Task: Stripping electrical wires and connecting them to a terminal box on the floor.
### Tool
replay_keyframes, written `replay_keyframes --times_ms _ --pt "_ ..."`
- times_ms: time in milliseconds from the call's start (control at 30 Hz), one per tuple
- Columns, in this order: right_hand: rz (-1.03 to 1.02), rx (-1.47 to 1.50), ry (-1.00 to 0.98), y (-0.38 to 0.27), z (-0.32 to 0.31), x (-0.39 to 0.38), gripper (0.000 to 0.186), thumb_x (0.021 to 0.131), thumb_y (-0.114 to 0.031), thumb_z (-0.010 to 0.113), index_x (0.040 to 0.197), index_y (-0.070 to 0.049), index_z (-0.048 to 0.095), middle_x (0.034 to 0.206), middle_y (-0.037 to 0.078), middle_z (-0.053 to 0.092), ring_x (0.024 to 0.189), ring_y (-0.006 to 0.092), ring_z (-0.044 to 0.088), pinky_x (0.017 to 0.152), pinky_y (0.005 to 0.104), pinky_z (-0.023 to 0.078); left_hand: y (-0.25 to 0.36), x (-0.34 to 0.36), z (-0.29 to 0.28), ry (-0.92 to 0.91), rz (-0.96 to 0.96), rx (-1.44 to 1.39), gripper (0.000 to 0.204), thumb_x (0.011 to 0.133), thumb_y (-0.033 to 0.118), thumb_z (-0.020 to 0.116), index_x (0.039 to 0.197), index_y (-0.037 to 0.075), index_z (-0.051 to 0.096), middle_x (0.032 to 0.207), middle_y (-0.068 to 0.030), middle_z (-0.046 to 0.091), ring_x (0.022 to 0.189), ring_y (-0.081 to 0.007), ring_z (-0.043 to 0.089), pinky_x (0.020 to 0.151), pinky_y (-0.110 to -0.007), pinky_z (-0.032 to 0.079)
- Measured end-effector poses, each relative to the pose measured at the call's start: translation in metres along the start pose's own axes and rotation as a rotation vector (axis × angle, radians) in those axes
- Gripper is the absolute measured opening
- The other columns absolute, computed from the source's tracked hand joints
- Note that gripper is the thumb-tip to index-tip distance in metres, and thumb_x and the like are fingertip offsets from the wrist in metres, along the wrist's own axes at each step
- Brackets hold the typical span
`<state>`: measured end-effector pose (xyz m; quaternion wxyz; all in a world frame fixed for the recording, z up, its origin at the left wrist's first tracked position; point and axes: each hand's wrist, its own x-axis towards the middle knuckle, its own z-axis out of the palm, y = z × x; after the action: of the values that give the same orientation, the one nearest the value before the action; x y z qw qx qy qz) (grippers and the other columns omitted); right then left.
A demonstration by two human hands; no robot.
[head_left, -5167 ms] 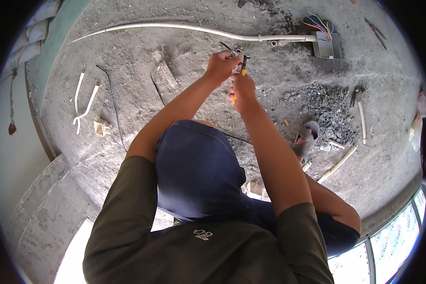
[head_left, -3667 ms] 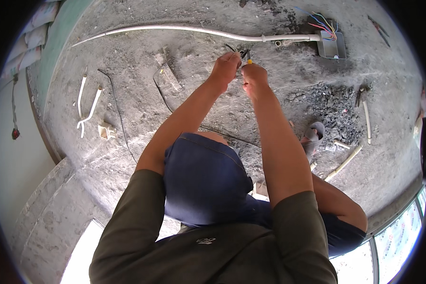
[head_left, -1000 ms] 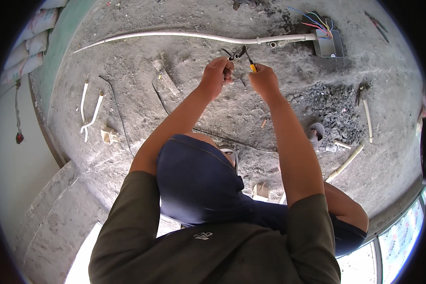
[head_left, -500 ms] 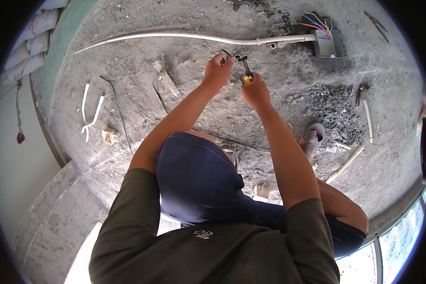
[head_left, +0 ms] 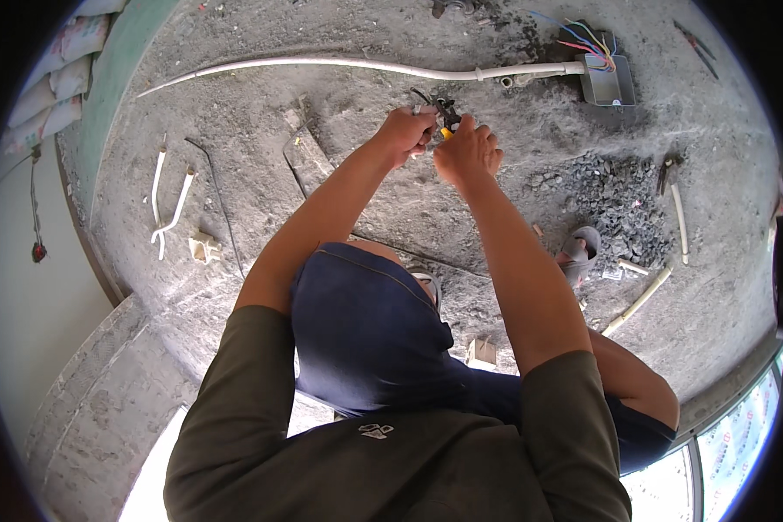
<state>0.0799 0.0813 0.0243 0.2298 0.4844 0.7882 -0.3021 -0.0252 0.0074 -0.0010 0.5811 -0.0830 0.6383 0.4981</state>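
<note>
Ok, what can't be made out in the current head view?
Head view: yellow-handled tool with a dark head; most of its handle is hidden by the right hand.
Head view: small pale item; mostly covered by the left hand, too small to identify.
Head view: grey sandal; partly hidden by the navy trouser knee.
Head view: stacked whitish sacks; cut off by the dark lens rim.

We see a dark tool with a metallic look, its yellow grip smooth as plastic, and a dull black strip too small to tell closely. We find smooth, white plastic conduit, a satin-grey box and plastic-coated wires. Before us are rough, dusty concrete floor, jagged matt rubble, matt cloth in blue shorts and dark shirt, and a smooth, pale wall.
</note>
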Motion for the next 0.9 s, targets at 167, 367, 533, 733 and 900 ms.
replay_keyframes --times_ms 167,367,533,733,900 --pt "0.009 -0.012 -0.045 -0.004 -0.005 0.004 0.046 0.082 -0.022 0.056 0.124 -0.009 0.044 0.126 0.020 0.049 0.121 0.0353 0.046 0.099 0.0465 0.038 0.000 0.002 -0.001 -0.010 0.015 0.065 0.005 0.088 0.011 0.057 0.086 0.006 0.057 0.067 0.0020 0.050 0.053 -0.0062 0.038 0.045 -0.024 0.030" --pt "-0.059 -0.084 -0.086 0.007 -0.008 0.018 0.042 0.083 -0.021 0.055 0.124 -0.014 0.047 0.116 0.018 0.059 0.111 0.0333 0.058 0.088 0.0432 0.049 -0.001 0.003 0.001 -0.053 0.043 0.108 0.005 0.088 0.011 0.058 0.092 0.009 0.060 0.066 0.0050 0.049 0.053 -0.0057 0.038 0.047 -0.023 0.028" --pt "-0.061 -0.088 -0.094 0.011 -0.007 0.022 0.037 0.082 -0.026 0.061 0.117 -0.017 0.055 0.108 0.012 0.066 0.104 0.0279 0.064 0.082 0.0377 0.053 -0.003 0.007 0.000 -0.011 0.020 0.113 0.004 0.088 0.012 0.058 0.088 0.008 0.060 0.065 0.0033 0.048 0.052 -0.0061 0.037 0.046 -0.023 0.027" --pt "-0.065 0.192 -0.139 0.026 0.005 0.020 0.032 0.082 -0.023 0.055 0.110 -0.010 0.060 0.110 0.017 0.065 0.106 0.0322 0.061 0.089 0.0415 0.049 -0.001 0.008 0.004 0.023 -0.028 0.114 0.010 0.087 0.014 0.063 0.080 0.007 0.060 0.063 0.0025 0.048 0.050 -0.0066 0.037 0.044 -0.025 0.025" --pt "-0.100 0.402 -0.229 0.034 0.015 0.036 0.036 0.081 -0.024 0.055 0.114 -0.008 0.057 0.111 0.019 0.064 0.105 0.0345 0.062 0.088 0.0434 0.048 -0.004 0.012 0.006 0.093 0.007 0.146 0.009 0.086 0.014 0.065 0.081 0.007 0.063 0.062 0.0033 0.047 0.050 -0.0067 0.037 0.043 -0.024 0.025"
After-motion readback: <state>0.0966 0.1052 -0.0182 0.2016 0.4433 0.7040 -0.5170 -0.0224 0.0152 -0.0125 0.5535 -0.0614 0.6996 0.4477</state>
